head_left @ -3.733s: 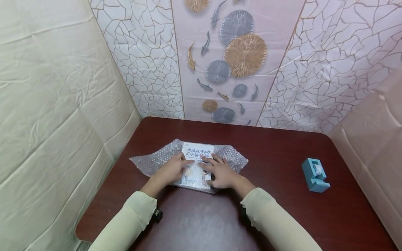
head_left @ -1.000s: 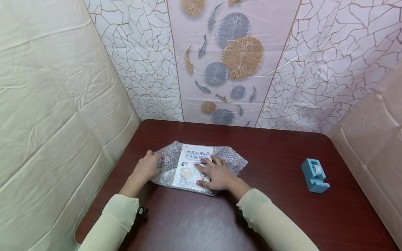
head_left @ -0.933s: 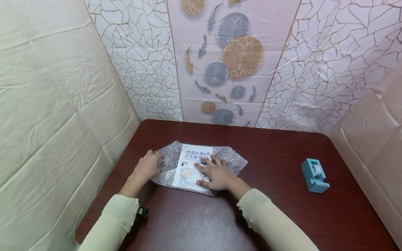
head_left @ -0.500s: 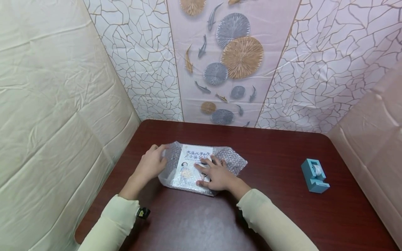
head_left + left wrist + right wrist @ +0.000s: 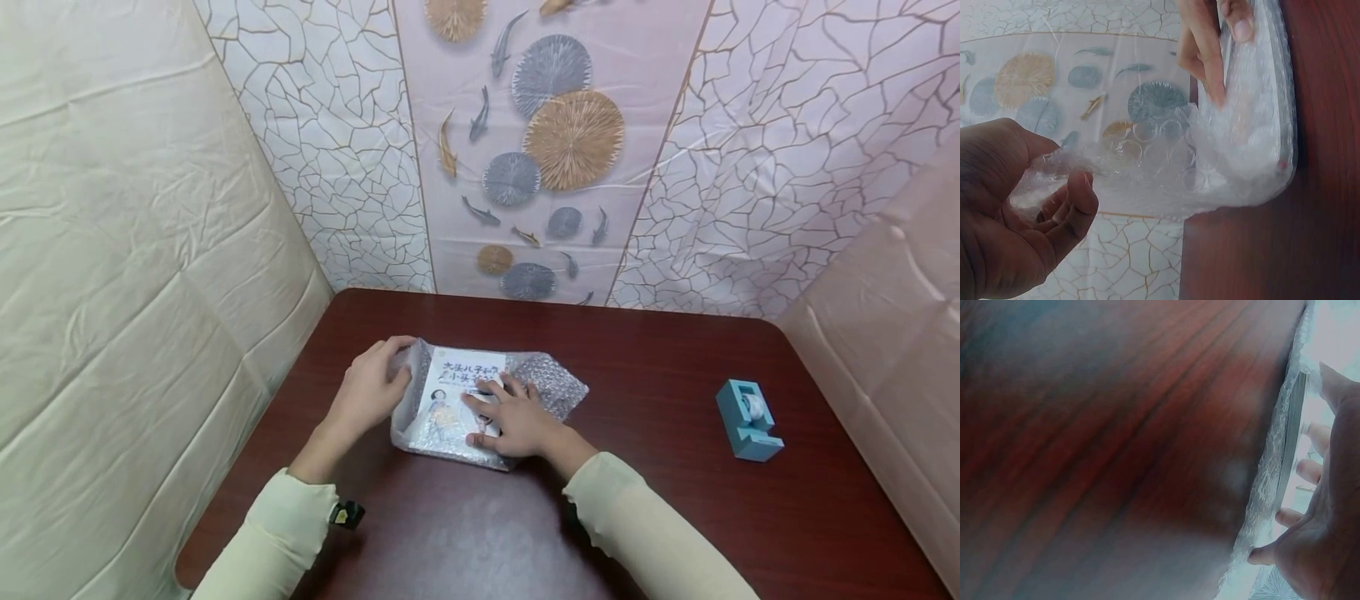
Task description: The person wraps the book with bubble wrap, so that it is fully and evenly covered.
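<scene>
A book (image 5: 442,421) with a white illustrated cover lies wrapped in clear bubble wrap (image 5: 552,385) at the middle of the table. My left hand (image 5: 367,390) grips the wrap's left flap and holds it raised at the book's left side. In the left wrist view the thumb and curled fingers pinch the crumpled flap (image 5: 1147,156). Across the right part of the cover my right hand (image 5: 519,421) rests with fingers spread, pressing on the wrapped book. The right wrist view shows that hand (image 5: 1329,519) over the book's edge. The wrap's right flap lies spread out on the table.
A light blue tape dispenser (image 5: 750,421) with a roll of tape stands on the right of the dark red table (image 5: 637,367). Pale padded fabric (image 5: 150,292) lines the left side, and a patterned curtain (image 5: 555,150) hangs behind the table.
My left hand moved left off the cover to the left flap, then lifted it and drew it inward toward the book. The right hand stays in place on the cover.
</scene>
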Demonstrator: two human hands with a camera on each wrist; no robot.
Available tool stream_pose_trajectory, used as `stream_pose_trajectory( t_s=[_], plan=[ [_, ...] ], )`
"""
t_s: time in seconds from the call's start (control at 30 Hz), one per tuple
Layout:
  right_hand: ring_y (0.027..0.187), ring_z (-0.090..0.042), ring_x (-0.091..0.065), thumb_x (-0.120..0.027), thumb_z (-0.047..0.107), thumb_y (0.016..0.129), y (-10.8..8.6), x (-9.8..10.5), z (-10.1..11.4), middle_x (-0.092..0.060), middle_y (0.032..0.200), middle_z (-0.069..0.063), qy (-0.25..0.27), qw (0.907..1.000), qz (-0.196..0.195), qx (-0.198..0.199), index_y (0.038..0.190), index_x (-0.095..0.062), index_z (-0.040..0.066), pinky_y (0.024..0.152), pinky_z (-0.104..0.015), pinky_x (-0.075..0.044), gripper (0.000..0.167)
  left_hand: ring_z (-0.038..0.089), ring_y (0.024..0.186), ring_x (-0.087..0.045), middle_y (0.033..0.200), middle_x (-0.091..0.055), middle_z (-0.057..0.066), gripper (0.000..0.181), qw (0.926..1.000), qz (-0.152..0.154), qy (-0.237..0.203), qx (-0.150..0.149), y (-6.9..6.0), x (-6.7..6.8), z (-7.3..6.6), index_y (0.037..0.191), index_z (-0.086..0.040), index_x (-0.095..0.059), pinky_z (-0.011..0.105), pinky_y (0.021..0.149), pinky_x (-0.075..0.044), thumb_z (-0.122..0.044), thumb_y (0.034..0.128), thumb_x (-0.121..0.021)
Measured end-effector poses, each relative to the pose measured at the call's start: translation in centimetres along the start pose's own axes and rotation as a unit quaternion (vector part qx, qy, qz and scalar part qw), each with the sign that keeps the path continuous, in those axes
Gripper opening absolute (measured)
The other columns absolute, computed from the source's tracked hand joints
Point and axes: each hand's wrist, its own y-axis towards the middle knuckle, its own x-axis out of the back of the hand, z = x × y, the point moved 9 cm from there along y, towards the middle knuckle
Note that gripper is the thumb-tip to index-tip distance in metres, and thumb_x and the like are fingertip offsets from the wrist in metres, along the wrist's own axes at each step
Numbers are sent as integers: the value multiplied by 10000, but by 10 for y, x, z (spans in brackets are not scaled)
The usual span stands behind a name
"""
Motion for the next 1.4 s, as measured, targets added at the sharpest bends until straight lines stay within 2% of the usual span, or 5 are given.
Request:
stream_pose_trajectory(
  t_s=[0.43, 0.57, 0.7, 0.83, 1.4],
  plan=[
    [1696, -532, -167, -479, 774, 1061, -1, -3, 2, -280, 1849, -27, 106, 9999, 73, -114, 1742, -326, 399, 1254, -872, -181, 792, 306, 1163, -713, 1457, -726, 171, 484, 9989, 317, -310, -136, -6, -18, -18, 1509, -160, -650, 503, 925, -599, -119, 1031, -709],
    [1693, -535, -174, -481, 767, 1064, -1, -3, 2, -284, 1847, -30, 101, 9999, 61, -112, 1741, -327, 400, 1249, -873, -193, 786, 225, 822, -676, 1542, -679, 161, 528, 9983, 406, -348, -237, -7, -23, -25, 1538, -186, -631, 438, 767, -602, -110, 1024, -725],
    [1692, -534, -178, -488, 761, 1066, -2, -3, 2, -292, 1844, -33, 121, 9998, 59, -112, 1739, -332, 404, 1243, -875, -205, 778, 96, 517, -388, 1161, -774, 132, 573, 9972, 602, -415, -170, -7, -33, -28, 1583, -230, -594, 307, 517, -425, -123, 1035, -720],
    [1694, -527, -180, -487, 768, 1061, -2, -2, 1, -299, 1841, -27, 128, 9998, 60, -137, 1736, -335, 411, 1242, -874, -211, 779, 57, 511, -453, 799, -619, 15, 581, 9957, 783, -424, -251, -9, -43, -34, 1603, -241, -576, 264, 498, -426, -138, 1048, -712],
    [1711, -496, -154, -466, 788, 1057, 0, -4, -3, -264, 1853, 21, -32, 9995, 135, -292, 1721, -387, 386, 1267, -857, -182, 780, 17, 566, -561, 690, -669, -75, 569, 9907, 1140, -353, -660, -15, -73, -47, 1599, -238, -576, 301, 599, -519, -146, 1052, -700]
  ],
)
